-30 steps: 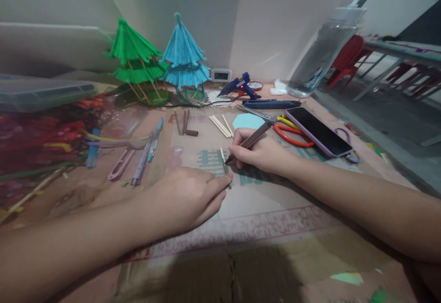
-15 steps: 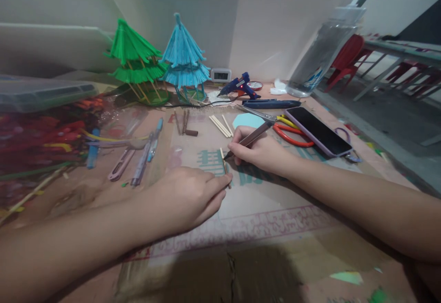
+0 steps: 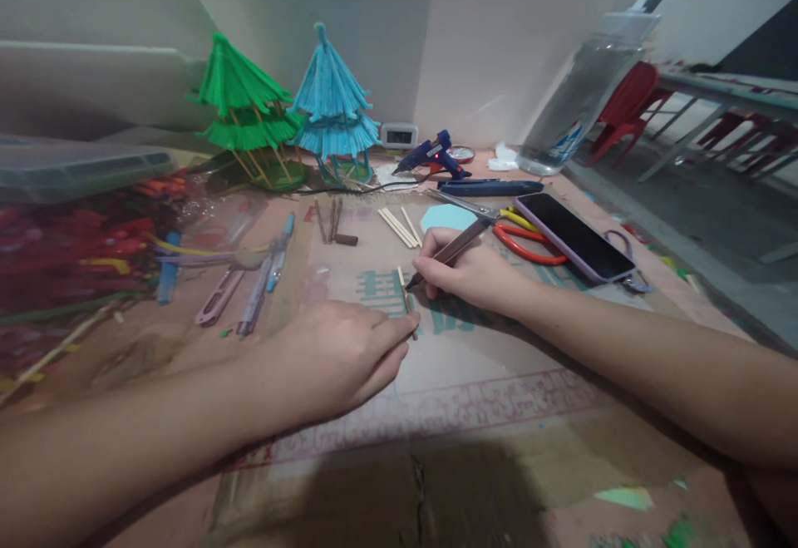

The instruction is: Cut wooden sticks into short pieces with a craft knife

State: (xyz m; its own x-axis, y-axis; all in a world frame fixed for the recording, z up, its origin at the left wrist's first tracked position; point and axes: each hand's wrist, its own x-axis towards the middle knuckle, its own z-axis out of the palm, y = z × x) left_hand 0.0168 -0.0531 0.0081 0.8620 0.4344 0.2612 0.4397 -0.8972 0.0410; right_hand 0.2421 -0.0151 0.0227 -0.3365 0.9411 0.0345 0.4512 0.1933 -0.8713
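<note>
My left hand [image 3: 340, 357] pinches the near end of a thin wooden stick [image 3: 406, 298] and holds it flat on the cardboard sheet [image 3: 474, 373]. My right hand [image 3: 470, 269] grips a brown marker [image 3: 454, 250] like a pen, its tip touching the stick's upper half. Several bare sticks [image 3: 399, 226] lie just beyond the right hand, and a few brown-coloured sticks [image 3: 333, 222] lie to their left.
A green pagoda model [image 3: 246, 111] and a blue one [image 3: 333, 103] stand at the back. A glue gun [image 3: 433, 155], scissors [image 3: 508, 228], a phone [image 3: 573, 236] and a water bottle [image 3: 583, 95] are at the right. Pens, clippers [image 3: 219, 297] and bagged coloured straws [image 3: 68, 249] lie left.
The marker tip has shifted slightly up along the stick. The left hand stays put on the stick's near end.
</note>
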